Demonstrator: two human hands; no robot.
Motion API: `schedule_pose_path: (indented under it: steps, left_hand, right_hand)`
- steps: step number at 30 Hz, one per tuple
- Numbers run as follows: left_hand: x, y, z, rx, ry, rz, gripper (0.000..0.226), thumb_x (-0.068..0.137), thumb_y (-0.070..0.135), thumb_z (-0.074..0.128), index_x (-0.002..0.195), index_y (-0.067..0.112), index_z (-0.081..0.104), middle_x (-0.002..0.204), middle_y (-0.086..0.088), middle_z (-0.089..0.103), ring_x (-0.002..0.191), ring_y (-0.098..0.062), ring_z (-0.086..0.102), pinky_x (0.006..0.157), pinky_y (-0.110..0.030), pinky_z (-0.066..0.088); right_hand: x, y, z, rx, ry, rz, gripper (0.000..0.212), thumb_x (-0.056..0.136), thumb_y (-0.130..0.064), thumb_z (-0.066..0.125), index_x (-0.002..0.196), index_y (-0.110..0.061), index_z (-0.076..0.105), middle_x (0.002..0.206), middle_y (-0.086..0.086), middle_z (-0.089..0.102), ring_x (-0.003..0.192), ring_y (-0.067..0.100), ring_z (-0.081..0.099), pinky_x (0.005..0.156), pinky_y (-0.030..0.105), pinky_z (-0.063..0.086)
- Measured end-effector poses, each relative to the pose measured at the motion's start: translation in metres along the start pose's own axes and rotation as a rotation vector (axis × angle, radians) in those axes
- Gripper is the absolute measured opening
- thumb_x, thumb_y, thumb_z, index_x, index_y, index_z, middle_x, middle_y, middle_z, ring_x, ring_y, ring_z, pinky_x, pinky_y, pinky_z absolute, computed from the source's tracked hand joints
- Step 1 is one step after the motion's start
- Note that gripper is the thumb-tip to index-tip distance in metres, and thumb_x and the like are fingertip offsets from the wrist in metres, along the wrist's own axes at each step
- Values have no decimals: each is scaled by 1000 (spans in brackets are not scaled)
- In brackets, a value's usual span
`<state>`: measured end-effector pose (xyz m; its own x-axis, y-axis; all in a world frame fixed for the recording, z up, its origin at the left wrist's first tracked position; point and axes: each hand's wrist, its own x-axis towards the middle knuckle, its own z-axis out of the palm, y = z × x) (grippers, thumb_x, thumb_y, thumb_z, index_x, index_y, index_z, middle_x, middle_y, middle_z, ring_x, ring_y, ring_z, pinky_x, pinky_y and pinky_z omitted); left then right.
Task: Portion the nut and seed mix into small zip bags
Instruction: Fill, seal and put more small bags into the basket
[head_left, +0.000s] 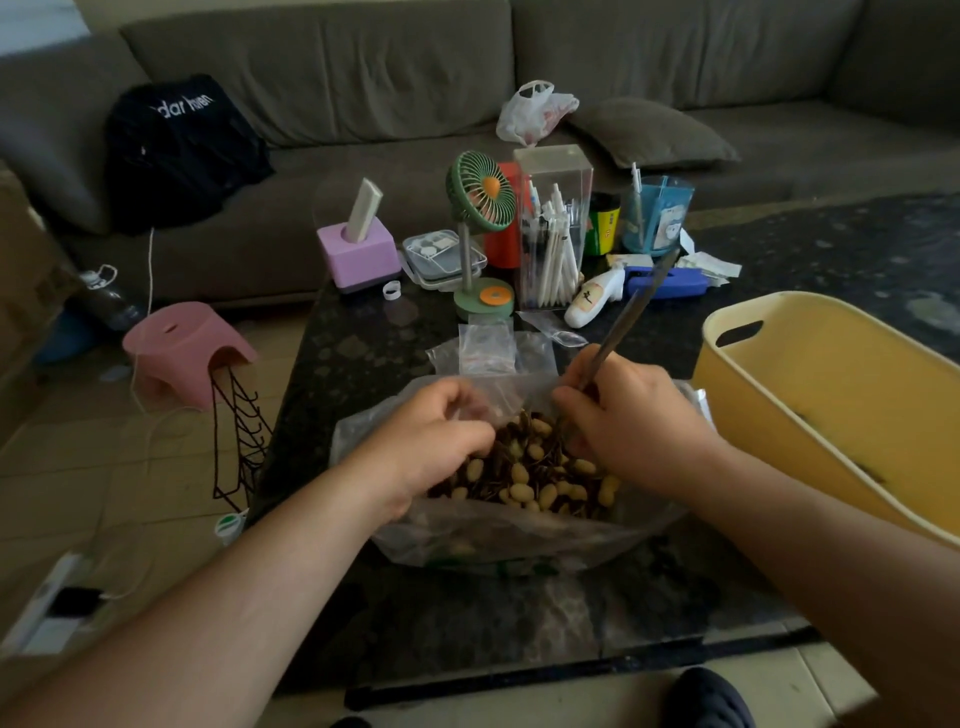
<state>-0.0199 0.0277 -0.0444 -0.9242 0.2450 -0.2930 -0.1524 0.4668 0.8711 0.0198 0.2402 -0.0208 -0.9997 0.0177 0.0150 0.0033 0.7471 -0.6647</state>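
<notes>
Hands first: your left hand (434, 436) has its fingers curled, pinching what looks like a small clear bag at the far rim of the mix; the film is blurred, so I can't confirm the bag mouth is open. Your right hand (626, 415) is curled round a long thin metal tool (631, 314), probably a spoon or tongs; its working end is hidden behind your fingers.

Directly under both hands: nut and seed mix (540, 467), pale nuts and dark bits, piled in the big clear bag (519, 540) on the dark table (363, 364).

Handling, as judgement:
- Mix is loose, hard and rolls, so scoop from the pile centre and don't rake.
- Big bag is floppy thin film with no structure. Its walls will collapse if you lean on them.
- Small bag is light, slippery and limp. Pinch it at the zip strip, 2 fingers either side of the mouth.

Just beyond your fingertips: spare zip bags (488, 343), flat stack. To the right of your right hand: yellow tub (810, 364).
</notes>
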Motion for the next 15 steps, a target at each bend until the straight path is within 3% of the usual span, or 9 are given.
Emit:
schedule_pose_path:
  steps: [4, 6, 9, 12, 15]
  left_hand:
    - [-1, -5, -8, 255, -74, 4, 54, 92, 22, 72, 139, 42, 53, 124, 15, 63, 108, -3, 62, 92, -31, 55]
    - [-2, -10, -10, 484, -119, 41, 59, 89, 31, 75, 141, 45, 50, 124, 17, 63, 107, -1, 61, 95, -30, 56]
    - [-6, -13, -6, 690, -81, 146, 74, 84, 44, 80, 149, 42, 46, 141, 13, 57, 127, -9, 54, 105, -26, 44]
    - [-4, -12, 3, 805, -11, 205, 88, 77, 69, 75, 155, 42, 44, 153, 6, 51, 142, -19, 45, 115, -36, 40]
    - [-2, -8, 4, 752, 50, 250, 80, 74, 67, 82, 145, 39, 57, 142, 9, 62, 129, -13, 57, 109, -35, 49]
  right_hand:
    - [-5, -8, -9, 195, -91, 119, 4, 105, -30, 58, 105, -26, 58, 95, 3, 72, 66, 7, 76, 55, 20, 58]
    - [-5, -9, -11, 212, -111, 144, 4, 105, -30, 58, 106, -26, 58, 97, 3, 71, 66, 8, 76, 55, 20, 58]
    - [-4, -10, -11, 228, -128, 170, 4, 105, -29, 58, 106, -26, 58, 96, 3, 72, 66, 9, 77, 55, 19, 58]
    - [-5, -13, -10, 248, -137, 175, 4, 105, -29, 57, 106, -25, 58, 95, 4, 72, 66, 10, 77, 54, 19, 58]
    - [-6, -14, -10, 228, -114, 159, 4, 106, -28, 57, 105, -25, 58, 94, 4, 72, 65, 11, 77, 55, 21, 60]
